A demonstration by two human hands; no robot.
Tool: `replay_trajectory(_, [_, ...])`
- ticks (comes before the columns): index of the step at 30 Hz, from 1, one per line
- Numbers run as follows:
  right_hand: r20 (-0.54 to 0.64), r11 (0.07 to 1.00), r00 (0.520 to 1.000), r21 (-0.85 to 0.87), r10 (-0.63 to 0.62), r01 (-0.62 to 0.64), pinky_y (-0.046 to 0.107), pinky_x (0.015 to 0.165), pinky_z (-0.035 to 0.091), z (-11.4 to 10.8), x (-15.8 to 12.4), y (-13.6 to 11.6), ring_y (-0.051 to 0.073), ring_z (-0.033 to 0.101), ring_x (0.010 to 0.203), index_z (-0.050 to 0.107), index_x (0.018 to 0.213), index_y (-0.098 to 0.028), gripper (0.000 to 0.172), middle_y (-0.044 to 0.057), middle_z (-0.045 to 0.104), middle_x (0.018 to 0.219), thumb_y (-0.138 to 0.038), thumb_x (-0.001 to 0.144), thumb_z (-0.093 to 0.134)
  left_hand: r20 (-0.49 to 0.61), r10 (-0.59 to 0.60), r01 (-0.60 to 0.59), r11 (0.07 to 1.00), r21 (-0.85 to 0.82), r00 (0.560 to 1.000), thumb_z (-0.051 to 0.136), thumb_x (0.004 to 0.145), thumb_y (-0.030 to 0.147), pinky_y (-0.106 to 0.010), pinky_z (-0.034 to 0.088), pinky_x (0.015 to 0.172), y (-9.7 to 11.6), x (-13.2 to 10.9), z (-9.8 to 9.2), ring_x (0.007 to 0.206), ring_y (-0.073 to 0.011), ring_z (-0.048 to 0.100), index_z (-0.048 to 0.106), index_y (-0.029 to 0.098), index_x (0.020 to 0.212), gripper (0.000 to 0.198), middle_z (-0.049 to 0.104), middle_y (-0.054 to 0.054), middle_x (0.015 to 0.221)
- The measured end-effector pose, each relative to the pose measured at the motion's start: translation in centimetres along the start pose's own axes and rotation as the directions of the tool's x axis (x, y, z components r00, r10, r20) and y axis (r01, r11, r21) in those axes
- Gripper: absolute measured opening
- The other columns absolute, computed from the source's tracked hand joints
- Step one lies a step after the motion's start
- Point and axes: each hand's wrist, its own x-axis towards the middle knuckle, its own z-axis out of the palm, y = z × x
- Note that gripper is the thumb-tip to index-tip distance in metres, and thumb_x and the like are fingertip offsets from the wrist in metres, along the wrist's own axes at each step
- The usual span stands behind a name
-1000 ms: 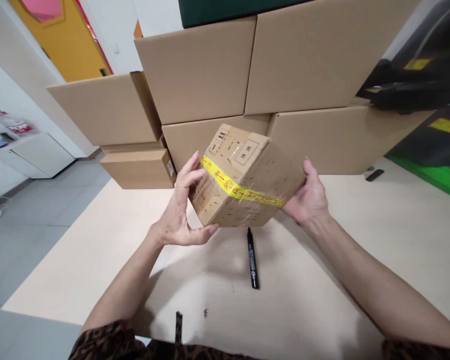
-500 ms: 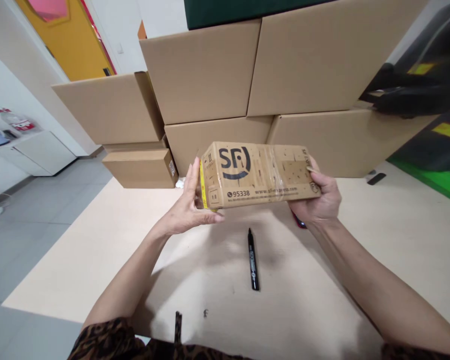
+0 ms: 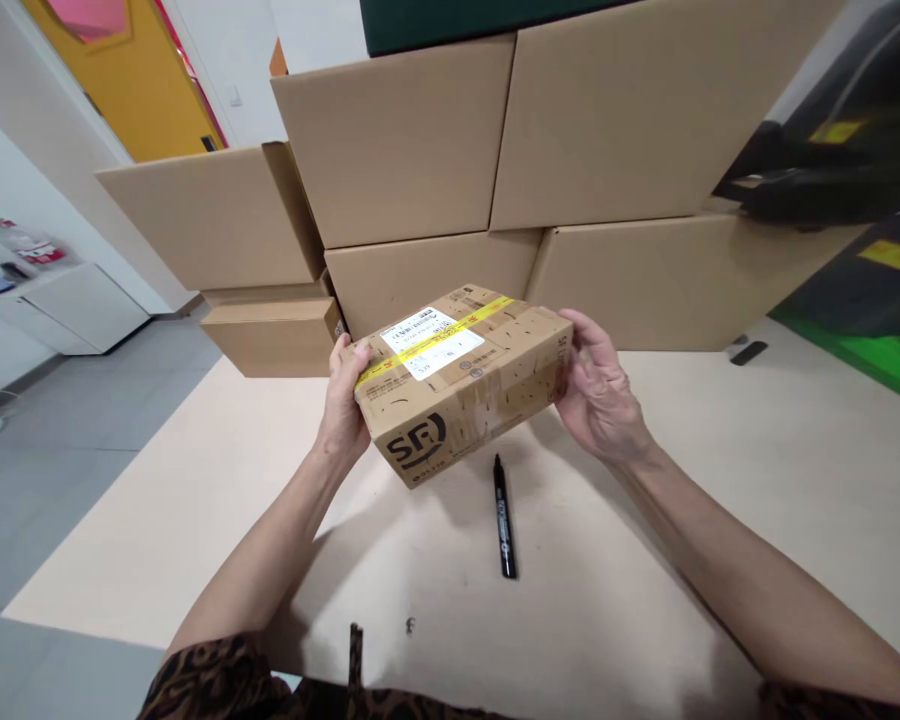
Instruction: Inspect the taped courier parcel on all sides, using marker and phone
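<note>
A brown cardboard box (image 3: 506,395) with "SF" printing is held tilted above the table, its top face turned partly up. Across that face run a yellow tape strip (image 3: 487,312) and a white shipping label (image 3: 450,352). My left hand (image 3: 341,400) grips the left end, thumb on the top edge. At the right end, my right hand (image 3: 604,390) presses its fingers against the side. Below the box, a black marker pen (image 3: 504,520) lies on the table, apart from both hands.
Large cardboard boxes (image 3: 405,150) are stacked along the table's back. A smaller carton (image 3: 270,338) stands at the back left. A small black object (image 3: 750,352) lies at the right rear of the pale table (image 3: 720,440). Further left, a plastic bottle (image 3: 30,243) sits on a white cabinet (image 3: 82,310).
The box has been turned in my hands: its printed side has tipped down and the labelled top face now shows. Its left end has come lower and nearer. The marker stays put.
</note>
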Motion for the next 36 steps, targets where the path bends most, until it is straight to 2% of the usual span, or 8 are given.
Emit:
replay_trajectory(3, [-0.016, 0.998, 0.998, 0.023, 0.067, -0.066, 0.054, 0.126, 0.045, 0.4, 0.0, -0.4, 0.03, 0.057, 0.149, 0.075, 0.123, -0.045, 0.055, -0.004, 0.073, 0.143, -0.074, 0.077, 0.079, -0.147, 0.038, -0.041, 0.999, -0.015, 0.988, 0.086, 0.075, 0.049, -0.056, 0.046, 0.126, 0.3, -0.1, 0.3, 0.155, -0.0414, 0.046, 0.028, 0.035, 0.158, 0.102, 0.043, -0.011, 0.164])
replay_trajectory(10, [0.1, 0.939, 0.933, -0.021, 0.345, -0.345, 0.062, 0.099, 0.064, -1.1, 0.4, -3.4, 0.041, 0.07, 0.129, 0.078, 0.094, -0.037, 0.042, 0.002, 0.082, 0.118, -0.069, 0.068, 0.082, 0.034, 0.278, -0.28, 0.949, 0.142, 0.96, 0.078, 0.084, 0.051, -0.054, 0.048, 0.123, -0.3, 0.0, -0.7, 0.154, -0.0372, 0.046, 0.048, 0.046, 0.149, 0.072, 0.045, -0.002, 0.162])
replay_trajectory(18, [0.131, 0.843, 0.835, -0.013, 0.534, -0.537, 0.052, 0.089, 0.07, -0.1, 0.5, -3.3, 0.036, 0.081, 0.103, 0.075, 0.107, -0.029, 0.047, 0.007, 0.084, 0.109, -0.049, 0.066, 0.089, 0.232, 0.435, -0.49, 0.712, 0.503, 0.87, 0.069, 0.096, 0.054, -0.061, 0.009, 0.139, 0.7, -0.6, -0.6, 0.17, -0.0364, 0.016, 0.047, 0.042, 0.159, 0.068, 0.034, -0.001, 0.177])
replay_trajectory(21, [0.075, 0.888, 0.887, 0.02, 0.457, -0.459, 0.055, 0.097, 0.067, 0.5, 0.0, -3.0, 0.037, 0.077, 0.116, 0.068, 0.126, -0.031, 0.064, 0.007, 0.08, 0.128, -0.045, 0.067, 0.088, 0.317, 0.522, -0.569, 0.44, 0.695, 0.792, 0.076, 0.09, 0.061, -0.061, -0.024, 0.133, 2.2, -2.1, 0.6, 0.171, -0.0392, -0.013, 0.047, 0.042, 0.161, 0.079, 0.019, 0.005, 0.183])
replay_trajectory(24, [0.05, 0.948, 0.956, -0.156, 0.29, -0.279, 0.061, 0.117, 0.055, 1.5, -1.5, -3.2, 0.041, 0.059, 0.146, 0.053, 0.148, -0.034, 0.095, 0.008, 0.065, 0.154, -0.045, 0.063, 0.094, 0.494, 0.512, -0.674, 0.257, 0.693, 0.703, 0.082, 0.084, 0.063, -0.064, -0.027, 0.131, 2.1, -4.5, 2.8, 0.171, -0.0457, 0.001, 0.037, 0.037, 0.168, 0.098, 0.026, -0.001, 0.182])
replay_trajectory(29, [0.245, 0.915, 0.969, -0.394, 0.01, 0.09, 0.058, 0.13, 0.04, 3.4, -4.8, -2.9, 0.037, 0.044, 0.158, 0.04, 0.162, -0.04, 0.111, 0.007, 0.047, 0.168, -0.042, 0.068, 0.098, 0.65, 0.539, -0.788, 0.043, 0.614, 0.536, 0.068, 0.093, 0.069, -0.065, 0.016, 0.136, 0.4, -6.8, 5.8, 0.159, -0.0453, 0.042, 0.036, 0.034, 0.168, 0.088, 0.051, -0.007, 0.169])
replay_trajectory(33, [0.296, 0.87, 0.941, -0.404, -0.167, 0.282, 0.058, 0.131, 0.039, 3.5, -5.8, -2.5, 0.034, 0.043, 0.158, 0.036, 0.166, -0.043, 0.114, 0.004, 0.043, 0.169, -0.043, 0.069, 0.096, 0.691, 0.655, -0.727, -0.308, 0.613, 0.305, 0.038, 0.107, 0.068, -0.046, 0.033, 0.133, 0.8, -6.3, 5.6, 0.159, -0.0329, 0.046, 0.033, 0.009, 0.167, 0.085, 0.061, -0.018, 0.156])
replay_trajectory(36, [0.255, 0.823, 0.916, -0.41, -0.31, 0.393, 0.048, 0.131, 0.041, 3.5, -5.5, -3.1, 0.029, 0.048, 0.152, 0.041, 0.166, -0.041, 0.118, 0.003, 0.047, 0.164, -0.028, 0.063, 0.097, 0.677, 0.684, -0.672, -0.368, 0.643, 0.273, 0.026, 0.107, 0.072, -0.042, 0.041, 0.127, 1.5, -5.2, 4.6, 0.153, -0.0301, 0.054, 0.025, 0.004, 0.169, 0.092, 0.065, -0.022, 0.149])
